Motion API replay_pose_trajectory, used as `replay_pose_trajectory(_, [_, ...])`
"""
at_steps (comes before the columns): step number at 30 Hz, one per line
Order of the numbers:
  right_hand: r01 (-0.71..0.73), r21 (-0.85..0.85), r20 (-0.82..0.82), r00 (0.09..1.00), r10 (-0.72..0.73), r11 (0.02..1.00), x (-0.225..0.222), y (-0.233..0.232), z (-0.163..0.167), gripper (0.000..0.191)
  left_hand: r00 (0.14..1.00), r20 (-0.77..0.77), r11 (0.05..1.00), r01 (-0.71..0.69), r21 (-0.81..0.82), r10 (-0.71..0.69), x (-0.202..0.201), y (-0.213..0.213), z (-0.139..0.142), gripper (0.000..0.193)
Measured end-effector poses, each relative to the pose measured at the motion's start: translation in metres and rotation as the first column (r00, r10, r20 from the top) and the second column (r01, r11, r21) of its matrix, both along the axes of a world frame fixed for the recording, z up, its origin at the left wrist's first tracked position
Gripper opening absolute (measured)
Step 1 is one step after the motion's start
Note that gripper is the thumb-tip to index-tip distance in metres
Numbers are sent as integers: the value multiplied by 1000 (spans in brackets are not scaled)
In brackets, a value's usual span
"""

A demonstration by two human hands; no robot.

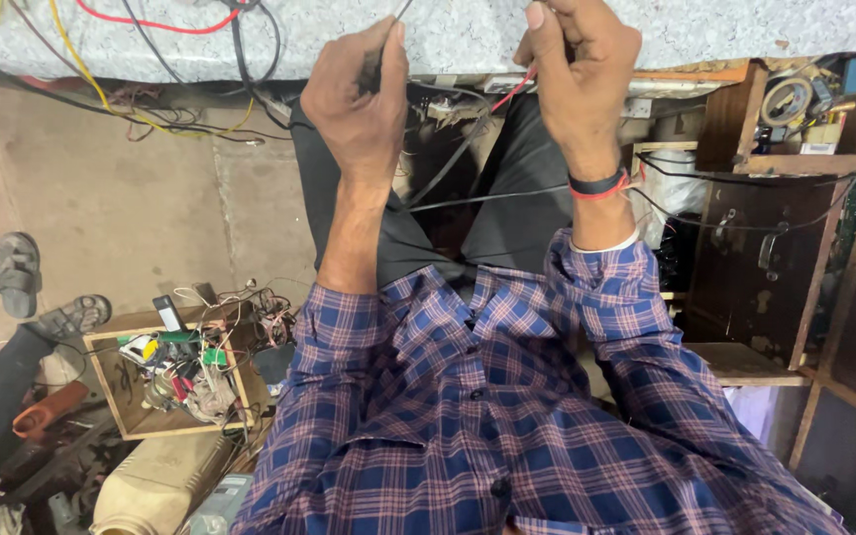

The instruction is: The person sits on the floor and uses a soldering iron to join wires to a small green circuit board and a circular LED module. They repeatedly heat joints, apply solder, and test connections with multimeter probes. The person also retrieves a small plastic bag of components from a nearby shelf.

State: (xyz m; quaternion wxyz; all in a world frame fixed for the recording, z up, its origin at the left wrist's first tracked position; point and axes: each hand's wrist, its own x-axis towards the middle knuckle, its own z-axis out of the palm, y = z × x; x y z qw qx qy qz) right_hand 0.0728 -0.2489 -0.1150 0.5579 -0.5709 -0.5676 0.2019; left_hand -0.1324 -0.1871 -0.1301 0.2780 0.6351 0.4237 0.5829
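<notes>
My left hand [354, 99] is raised in front of me, fingers curled tight and pinching a thin black wire [448, 163] between thumb and forefinger — the wire climbs out of the pinch toward the top edge and also trails down across my lap. My right hand [579, 74] is up beside it, a little apart, closed around a thin red wire [513, 89] that slips out from under my fingers and runs down toward the left; how much of it lies inside my palm I cannot tell. A black and red band [598, 184] sits on my right wrist. Both hands hang just before the edge of a speckled grey worktop [705, 30], where more loose cables lie in red, yellow and black. Below the hands are my dark trousers and my blue checked shirt [507, 416]. On the floor to my left stands an open wooden box [116, 401] stuffed with tangled wires and small parts, with a pair of grey sandals [18, 272] beyond it. To my right is a dark wooden cabinet [755, 267].
</notes>
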Motion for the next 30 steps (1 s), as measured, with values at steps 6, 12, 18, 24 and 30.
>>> replay_pose_trajectory(6, [17,-10,51,999,-17,1000,-2,1,1,15,1000,15,1000,23,-17,-23,-1,1,0,12])
replay_pose_trajectory(12, [12,-2,56,998,-12,1000,-2,0,2,15,1000,15,998,14,-56,-13,1,3,-1,11])
replay_pose_trajectory(18, [19,-23,54,998,-18,1000,-2,-1,1,14,1000,-10,1000,18,-23,-18,1,3,0,11])
replay_pose_trajectory(24, [0,32,85,996,-3,1000,-3,0,1,15,998,-51,999,35,10,-35,1,2,1,7])
replay_pose_trajectory(30, [-3,26,86,996,0,1000,-2,0,2,14,998,-55,999,32,10,-31,1,3,2,7])
